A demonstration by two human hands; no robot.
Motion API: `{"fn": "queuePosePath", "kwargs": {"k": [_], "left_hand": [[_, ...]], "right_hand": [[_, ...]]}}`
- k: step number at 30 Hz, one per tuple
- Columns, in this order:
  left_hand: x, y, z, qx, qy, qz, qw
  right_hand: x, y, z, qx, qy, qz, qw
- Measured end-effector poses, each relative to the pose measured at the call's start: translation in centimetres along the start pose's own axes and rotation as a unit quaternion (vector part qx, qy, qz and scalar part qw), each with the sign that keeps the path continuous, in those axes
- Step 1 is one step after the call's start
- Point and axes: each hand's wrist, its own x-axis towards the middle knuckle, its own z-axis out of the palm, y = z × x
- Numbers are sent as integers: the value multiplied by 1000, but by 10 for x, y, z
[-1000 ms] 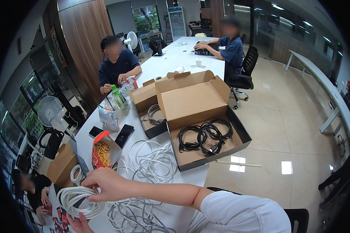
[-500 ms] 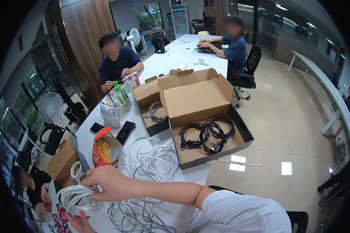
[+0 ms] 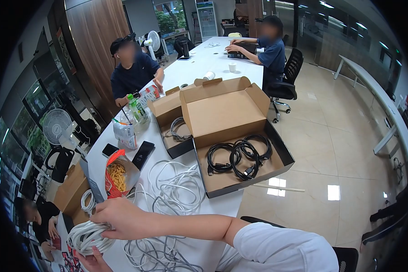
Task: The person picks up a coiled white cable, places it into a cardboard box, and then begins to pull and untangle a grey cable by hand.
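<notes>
A thick coil of white cable (image 3: 84, 239) is between my hands at the lower left. My right hand (image 3: 122, 217) reaches across from the right, its fingers and thumb closed on the coil's upper right side. From below, my left hand (image 3: 94, 261) grips the coil's lower edge, with the thumb on the near side. Loose white cable (image 3: 179, 186) lies in a tangle on the table, and grey and white cable (image 3: 156, 254) is heaped under my right forearm. A smaller white coil (image 3: 88, 199) sits just beyond my right hand, by an open cardboard box (image 3: 72, 192).
An open box (image 3: 276, 168) holds several coiled black cables, beside a smaller box (image 3: 179, 148) with a grey cable. A snack bag (image 3: 130, 170), phones (image 3: 143, 155) and a green bottle (image 3: 138, 111) stand or lie nearby. Other people sit around the white table (image 3: 199, 68).
The held coil has moved slightly left and looks more bunched together. My right hand has shifted slightly left with it. The person across the table has moved a hand.
</notes>
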Motion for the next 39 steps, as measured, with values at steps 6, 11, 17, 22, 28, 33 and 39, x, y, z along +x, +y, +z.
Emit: {"fn": "queuePosePath", "kwargs": {"k": [6, 11, 17, 22, 28, 33, 39], "left_hand": [[1, -12, -7, -45, -84, 10, 995], [-1, -1, -7, -69, -138, 31, 987], [-5, 18, -7, -98, -91, 40, 990], [-3, 21, -15, -75, -50, 14, 996], [1, 13, -12, -75, -40, 24, 996], [3, 9, -12, -93, -74, 19, 993], [-4, 28, -10, -121, -77, 1, 990]], "right_hand": [[1, 2, -6, -12, 0, 1, 1000], [1, -2, -8, -21, -8, 7, 1000], [0, -2, -2, -14, 1, -14, 1000], [1, -6, 1, 0, 4, -14, 1000], [2, -4, 9, -17, 7, -12, 1000], [4, -6, 7, -25, -4, 8, 1000], [4, -7, 6, 1, 3, 4, 1000]]}}
